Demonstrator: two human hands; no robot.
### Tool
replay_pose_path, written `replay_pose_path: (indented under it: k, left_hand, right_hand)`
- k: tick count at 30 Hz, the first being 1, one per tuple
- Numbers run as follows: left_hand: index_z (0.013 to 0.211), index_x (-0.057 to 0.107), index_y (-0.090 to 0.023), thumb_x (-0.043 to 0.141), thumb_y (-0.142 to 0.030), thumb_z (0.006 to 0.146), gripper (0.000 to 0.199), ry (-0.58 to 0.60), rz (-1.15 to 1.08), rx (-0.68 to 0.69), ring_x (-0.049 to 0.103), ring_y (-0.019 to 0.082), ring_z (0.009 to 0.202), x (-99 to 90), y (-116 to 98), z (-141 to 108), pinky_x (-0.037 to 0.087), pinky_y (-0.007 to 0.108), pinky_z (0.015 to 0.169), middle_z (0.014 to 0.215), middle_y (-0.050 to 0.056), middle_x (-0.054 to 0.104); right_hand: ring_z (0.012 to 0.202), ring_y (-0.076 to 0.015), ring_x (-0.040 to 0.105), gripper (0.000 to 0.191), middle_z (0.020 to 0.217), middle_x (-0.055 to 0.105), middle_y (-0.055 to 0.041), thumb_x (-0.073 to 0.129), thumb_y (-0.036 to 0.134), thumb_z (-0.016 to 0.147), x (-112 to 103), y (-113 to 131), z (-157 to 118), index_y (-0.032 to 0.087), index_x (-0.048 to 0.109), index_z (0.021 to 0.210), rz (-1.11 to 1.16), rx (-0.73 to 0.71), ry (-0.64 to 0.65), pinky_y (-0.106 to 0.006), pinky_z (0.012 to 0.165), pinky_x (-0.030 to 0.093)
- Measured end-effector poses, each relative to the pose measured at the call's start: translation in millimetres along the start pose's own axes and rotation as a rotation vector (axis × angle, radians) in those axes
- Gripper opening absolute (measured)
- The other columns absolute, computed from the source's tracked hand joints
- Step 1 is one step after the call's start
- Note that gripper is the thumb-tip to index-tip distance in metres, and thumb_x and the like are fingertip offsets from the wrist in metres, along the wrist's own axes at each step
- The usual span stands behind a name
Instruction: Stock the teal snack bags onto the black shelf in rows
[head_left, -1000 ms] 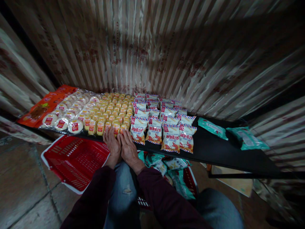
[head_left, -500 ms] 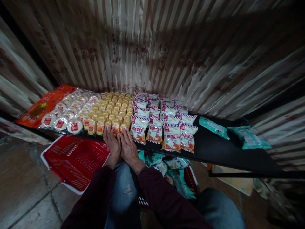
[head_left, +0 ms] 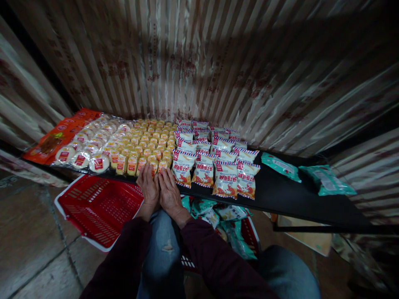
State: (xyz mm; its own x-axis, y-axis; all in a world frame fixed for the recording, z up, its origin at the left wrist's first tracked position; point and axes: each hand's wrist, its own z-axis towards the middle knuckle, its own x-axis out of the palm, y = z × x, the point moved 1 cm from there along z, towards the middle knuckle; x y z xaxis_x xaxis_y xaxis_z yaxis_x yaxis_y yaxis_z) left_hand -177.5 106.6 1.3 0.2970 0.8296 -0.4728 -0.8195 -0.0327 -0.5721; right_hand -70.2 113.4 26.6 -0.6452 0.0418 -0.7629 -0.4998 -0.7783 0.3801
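Rows of small yellow wrapped cakes (head_left: 143, 143) stand on a black shelf (head_left: 280, 199). My left hand (head_left: 149, 187) and my right hand (head_left: 170, 193) lie side by side at the shelf's front edge, fingertips against the front yellow packs. The fingers of each are stretched forward and close together, and neither hand grips a pack. Left of the yellow cakes lie round white wrapped cakes (head_left: 99, 163) and orange bags (head_left: 51, 145). Close to the right of my right hand, white snack bags with red print (head_left: 203, 170) stand in overlapping rows.
Two teal bags (head_left: 280, 167) lie apart at the shelf's right. Below the shelf, a red basket (head_left: 102, 207) is at the left. Another basket (head_left: 252, 236) with several teal bags (head_left: 232, 212) stands by my knees. A striped curtain (head_left: 199, 62) hangs behind the shelf.
The view has shifted very slightly. Both hands remain at the front yellow packs, with no clear movement of the goods.
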Motion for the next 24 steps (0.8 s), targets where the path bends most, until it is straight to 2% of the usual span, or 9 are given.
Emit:
replay_pose_path:
  k: [7,13,19,24]
  left_hand:
    - [0.125,0.052,-0.013,0.046,-0.031,0.093,0.037,0.009,-0.024,0.005,0.042,0.025,0.132,1.2,0,2,0.031,0.049,0.11,0.135,0.018,0.053]
    - [0.122,0.052,-0.015,0.042,-0.03,0.094,0.034,0.016,-0.034,-0.018,0.043,0.024,0.131,-1.8,-5,4,0.031,0.049,0.11,0.134,0.016,0.054]
    - [0.12,0.054,-0.015,0.046,-0.033,0.092,0.034,0.045,0.083,-0.092,0.047,0.026,0.125,-7.1,-16,9,0.035,0.048,0.105,0.135,0.016,0.055]
    - [0.123,0.052,-0.017,0.047,-0.032,0.092,0.035,0.031,0.086,-0.114,0.042,0.026,0.131,-6.6,-19,11,0.03,0.051,0.108,0.136,0.016,0.055]
  right_hand:
    - [0.148,-0.0257,0.007,0.053,0.149,0.037,-0.0206,0.036,0.005,0.087,-1,1,1,0.0,0.042,0.139,-0.034,-0.025,-0.001,-0.051,0.117,0.031]
    - [0.148,-0.025,0.007,0.051,0.149,0.038,-0.0195,0.036,0.007,0.09,2,-2,0,0.005,0.043,0.14,-0.012,-0.036,-0.025,-0.052,0.116,0.033]
    - [0.147,-0.027,0.011,0.057,0.151,0.035,-0.0183,0.04,0.006,0.089,2,-5,0,0.008,0.034,0.146,0.017,-0.027,-0.036,-0.054,0.114,0.035]
    - [0.147,-0.027,0.013,0.063,0.152,0.035,-0.0165,0.039,0.005,0.089,2,-5,0,0.012,0.025,0.15,0.025,-0.026,-0.052,-0.054,0.114,0.035]
